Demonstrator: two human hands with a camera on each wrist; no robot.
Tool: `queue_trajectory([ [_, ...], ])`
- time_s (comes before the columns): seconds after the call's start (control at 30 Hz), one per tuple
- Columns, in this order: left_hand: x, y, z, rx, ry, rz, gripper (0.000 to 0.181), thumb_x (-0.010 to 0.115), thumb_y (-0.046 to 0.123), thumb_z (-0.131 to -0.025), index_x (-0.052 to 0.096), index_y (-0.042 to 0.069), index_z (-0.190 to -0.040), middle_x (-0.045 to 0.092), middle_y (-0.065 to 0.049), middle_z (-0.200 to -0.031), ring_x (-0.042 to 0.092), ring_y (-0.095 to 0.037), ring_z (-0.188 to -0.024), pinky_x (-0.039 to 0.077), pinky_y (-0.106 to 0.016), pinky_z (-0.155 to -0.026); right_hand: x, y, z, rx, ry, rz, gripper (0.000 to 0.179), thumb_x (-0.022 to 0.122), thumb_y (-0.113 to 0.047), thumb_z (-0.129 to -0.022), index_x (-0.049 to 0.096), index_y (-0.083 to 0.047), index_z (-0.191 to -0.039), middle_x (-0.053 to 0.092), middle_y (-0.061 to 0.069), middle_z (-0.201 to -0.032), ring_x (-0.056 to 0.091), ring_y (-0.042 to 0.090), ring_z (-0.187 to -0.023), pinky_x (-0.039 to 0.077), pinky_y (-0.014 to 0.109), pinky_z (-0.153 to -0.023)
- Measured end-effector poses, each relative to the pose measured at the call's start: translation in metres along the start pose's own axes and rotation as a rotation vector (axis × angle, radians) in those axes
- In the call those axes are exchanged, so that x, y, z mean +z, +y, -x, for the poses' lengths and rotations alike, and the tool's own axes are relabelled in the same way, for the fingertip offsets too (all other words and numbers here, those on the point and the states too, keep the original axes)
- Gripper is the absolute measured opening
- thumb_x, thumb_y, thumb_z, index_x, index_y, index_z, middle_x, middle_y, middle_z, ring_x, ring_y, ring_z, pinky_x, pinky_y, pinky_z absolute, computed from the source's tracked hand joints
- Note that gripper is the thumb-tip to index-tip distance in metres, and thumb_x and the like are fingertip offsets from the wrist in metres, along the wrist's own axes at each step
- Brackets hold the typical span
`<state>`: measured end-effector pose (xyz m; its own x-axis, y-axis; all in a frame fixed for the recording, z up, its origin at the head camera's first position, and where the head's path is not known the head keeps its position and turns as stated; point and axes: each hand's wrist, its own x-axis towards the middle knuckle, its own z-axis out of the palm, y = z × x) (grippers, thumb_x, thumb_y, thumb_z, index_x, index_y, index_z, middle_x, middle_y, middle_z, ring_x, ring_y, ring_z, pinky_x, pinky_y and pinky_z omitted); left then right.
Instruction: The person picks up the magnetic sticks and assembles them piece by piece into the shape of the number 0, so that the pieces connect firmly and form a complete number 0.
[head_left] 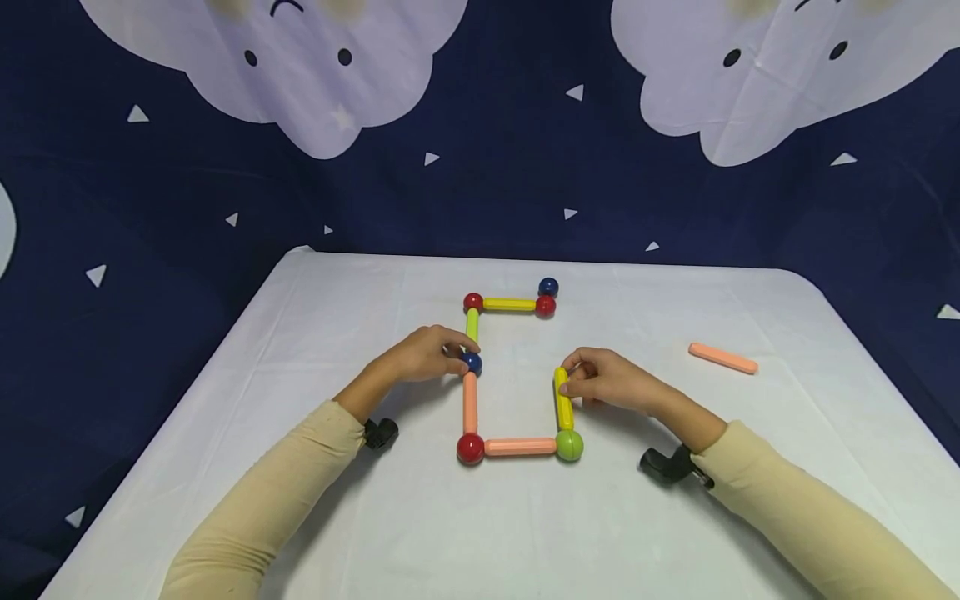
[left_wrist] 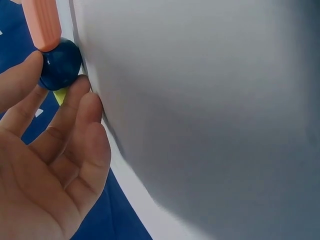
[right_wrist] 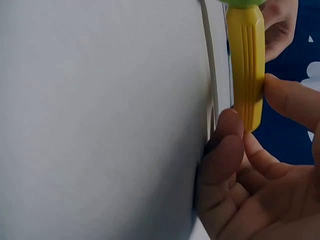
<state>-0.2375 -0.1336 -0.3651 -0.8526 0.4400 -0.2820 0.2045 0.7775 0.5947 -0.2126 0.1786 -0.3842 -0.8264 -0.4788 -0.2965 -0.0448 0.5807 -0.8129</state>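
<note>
My left hand (head_left: 427, 354) pinches a blue ball (head_left: 472, 363) between thumb and fingers. That ball joins a light green stick (head_left: 472, 325) above it to an orange stick (head_left: 470, 404) below. With my right hand (head_left: 611, 379) I pinch the upper part of a yellow stick (right_wrist: 246, 70); its lower end meets a green ball (head_left: 569, 445). Along the bottom, a second orange stick (head_left: 520, 447) links the green ball to a red ball (head_left: 470, 448). At the top, another yellow stick (head_left: 510, 305) runs between two red balls, and a dark blue ball (head_left: 548, 287) touches the right one (head_left: 545, 307).
A loose orange stick (head_left: 723, 358) lies on the white-covered table (head_left: 360, 533), to the right of my right hand. Behind the table hangs a dark blue cloth (head_left: 517, 183) with clouds and small triangles. Each wrist wears a small black camera (head_left: 666, 467).
</note>
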Motion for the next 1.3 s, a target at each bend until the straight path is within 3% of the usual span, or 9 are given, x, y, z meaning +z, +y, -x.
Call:
queue_trajectory([
  [0.27,0.000,0.000,-0.001,0.021,0.008,0.000,0.034,0.069,0.020,-0.093,0.068,0.018,-0.127,0.070,-0.009,-0.117,0.062,-0.019,-0.095,0.049,-0.025,-0.073,-0.003,-0.003,0.000,-0.020,-0.015,0.101,0.034,0.069,-0.018,-0.090,0.057,0.000,-0.117,0.056,0.002,-0.078,0.052,0.016,-0.065,0.045,0.026,-0.059],
  [0.4,0.000,0.000,-0.001,0.022,0.008,0.008,0.034,0.069,0.020,-0.093,0.068,0.018,-0.127,0.070,-0.010,-0.117,0.061,-0.019,-0.095,0.049,-0.025,-0.073,-0.007,-0.004,0.001,-0.039,-0.005,0.154,0.032,0.066,-0.020,-0.093,0.059,-0.002,-0.118,0.063,0.007,-0.083,0.056,0.017,-0.065,0.047,0.028,-0.061],
  [0.8,-0.001,0.003,-0.001,0.007,0.004,0.024,0.034,0.069,0.019,-0.093,0.068,0.019,-0.128,0.069,-0.009,-0.117,0.060,-0.019,-0.096,0.049,-0.025,-0.074,-0.045,-0.006,-0.014,-0.063,0.185,0.263,0.023,0.059,-0.013,-0.095,0.062,0.000,-0.114,0.068,0.016,-0.096,0.064,0.018,-0.070,0.048,0.029,-0.059],
  [1.03,0.000,0.002,0.000,-0.014,-0.014,0.037,0.035,0.069,0.019,-0.093,0.067,0.020,-0.128,0.069,-0.009,-0.118,0.059,-0.019,-0.097,0.048,-0.026,-0.074,-0.058,-0.002,-0.027,-0.159,0.256,0.340,0.021,0.057,-0.006,-0.094,0.063,0.001,-0.112,0.069,0.018,-0.103,0.062,0.020,-0.079,0.050,0.029,-0.070],
  [1.3,-0.001,0.001,0.001,-0.020,-0.007,0.027,0.035,0.070,0.019,-0.093,0.068,0.020,-0.127,0.069,-0.009,-0.118,0.060,-0.020,-0.098,0.050,-0.027,-0.076,-0.061,-0.004,-0.053,-0.199,0.316,0.490,0.040,0.056,0.000,-0.092,0.054,0.000,-0.132,0.060,0.024,-0.128,0.063,0.035,-0.101,0.050,0.049,-0.092],
])
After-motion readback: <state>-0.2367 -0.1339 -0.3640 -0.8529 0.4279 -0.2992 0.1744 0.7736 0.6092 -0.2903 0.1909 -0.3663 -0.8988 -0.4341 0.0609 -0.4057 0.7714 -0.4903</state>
